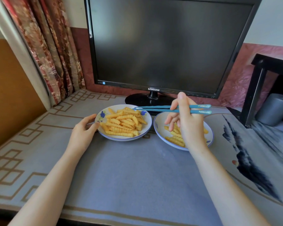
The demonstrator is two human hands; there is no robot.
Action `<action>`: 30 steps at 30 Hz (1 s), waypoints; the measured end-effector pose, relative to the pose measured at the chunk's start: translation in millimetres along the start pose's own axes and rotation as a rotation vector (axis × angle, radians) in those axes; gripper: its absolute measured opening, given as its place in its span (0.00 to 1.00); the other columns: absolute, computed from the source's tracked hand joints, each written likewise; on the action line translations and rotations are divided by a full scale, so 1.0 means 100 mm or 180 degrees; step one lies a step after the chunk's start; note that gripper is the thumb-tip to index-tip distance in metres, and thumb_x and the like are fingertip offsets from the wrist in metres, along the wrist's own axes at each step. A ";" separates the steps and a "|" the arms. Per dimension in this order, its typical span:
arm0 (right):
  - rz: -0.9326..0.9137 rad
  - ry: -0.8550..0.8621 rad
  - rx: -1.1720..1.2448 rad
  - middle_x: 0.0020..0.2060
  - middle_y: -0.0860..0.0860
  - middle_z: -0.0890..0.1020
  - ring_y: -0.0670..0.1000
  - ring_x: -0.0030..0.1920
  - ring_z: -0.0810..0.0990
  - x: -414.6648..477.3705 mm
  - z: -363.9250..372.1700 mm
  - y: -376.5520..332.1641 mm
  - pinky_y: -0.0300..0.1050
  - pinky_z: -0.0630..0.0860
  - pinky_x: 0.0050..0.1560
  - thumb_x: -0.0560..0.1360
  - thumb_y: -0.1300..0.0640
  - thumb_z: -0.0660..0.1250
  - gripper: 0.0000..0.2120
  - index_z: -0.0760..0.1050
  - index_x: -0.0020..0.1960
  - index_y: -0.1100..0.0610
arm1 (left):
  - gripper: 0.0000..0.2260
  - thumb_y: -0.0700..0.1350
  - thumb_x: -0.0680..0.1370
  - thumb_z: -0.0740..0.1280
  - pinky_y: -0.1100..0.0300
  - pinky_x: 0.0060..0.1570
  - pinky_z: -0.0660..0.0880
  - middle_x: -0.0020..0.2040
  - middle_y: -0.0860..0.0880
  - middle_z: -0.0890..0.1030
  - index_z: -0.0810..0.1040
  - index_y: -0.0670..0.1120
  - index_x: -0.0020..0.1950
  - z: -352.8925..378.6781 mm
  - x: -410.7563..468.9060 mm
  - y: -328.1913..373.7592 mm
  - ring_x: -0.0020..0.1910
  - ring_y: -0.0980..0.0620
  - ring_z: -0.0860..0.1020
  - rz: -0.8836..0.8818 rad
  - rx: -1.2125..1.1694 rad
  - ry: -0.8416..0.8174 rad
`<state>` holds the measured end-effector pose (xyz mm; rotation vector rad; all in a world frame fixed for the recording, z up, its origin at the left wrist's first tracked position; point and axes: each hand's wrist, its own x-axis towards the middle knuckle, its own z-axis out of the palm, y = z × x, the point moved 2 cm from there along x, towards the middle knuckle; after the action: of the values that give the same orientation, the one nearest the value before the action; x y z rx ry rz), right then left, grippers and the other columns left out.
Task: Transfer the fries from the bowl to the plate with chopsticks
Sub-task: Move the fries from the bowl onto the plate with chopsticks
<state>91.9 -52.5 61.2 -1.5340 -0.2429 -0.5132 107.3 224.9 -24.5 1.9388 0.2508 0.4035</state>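
The left hand (83,129) holds the bowl (147,126) by its left rim, thumb and fingers curled on the edge. Fries (124,124) fill the bowl just right of that hand. The right hand (186,124) grips the chopsticks (155,108), tips over the bowl's far rim. The plate (158,128) lies under this hand and holds a few fries.

The bench (129,168) has a grey-blue top, with a tan fret border along its left edge and dark ink strokes toward the right edge. Near the far edge stand a monitor foot (137,99), a bowl (126,139) of fries (124,124) and, just beside it, a plate (158,132). A black rack (255,92) sits at the far right corner.
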 end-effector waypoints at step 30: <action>0.0499 0.0196 -0.0773 0.16 0.56 0.73 0.50 0.13 0.64 0.25 -0.92 -0.16 0.32 0.58 0.17 0.82 0.50 0.56 0.19 0.68 0.36 0.60 | 0.13 0.44 0.78 0.65 0.53 0.59 0.74 0.58 0.51 0.80 0.76 0.51 0.63 0.00 0.01 -0.01 0.54 0.49 0.80 0.0022 -0.0043 -0.0018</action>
<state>91.5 -146.4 83.0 -1.7536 -0.0117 -0.4771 108.1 226.1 -25.4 1.9278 0.2372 0.4032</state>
